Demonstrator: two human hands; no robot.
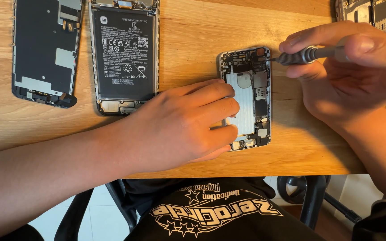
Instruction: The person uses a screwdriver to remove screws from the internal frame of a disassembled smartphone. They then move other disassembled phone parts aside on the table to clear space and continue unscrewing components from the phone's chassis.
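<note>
An opened small phone (252, 85) lies on the wooden table (193, 40), its circuit boards and a white inner panel showing. My left hand (188, 122) rests flat on the phone's left side, fingers pressing on the white panel. My right hand (349, 71) grips a slim metal screwdriver (307, 55) held sideways, its tip touching the upper right corner of the phone.
A bigger opened phone with a black battery (123, 53) lies at the upper left. Beside it sits a dark phone frame (45, 49). More phone parts (371, 11) lie at the top right corner. The table's front edge runs near my body, a chair below.
</note>
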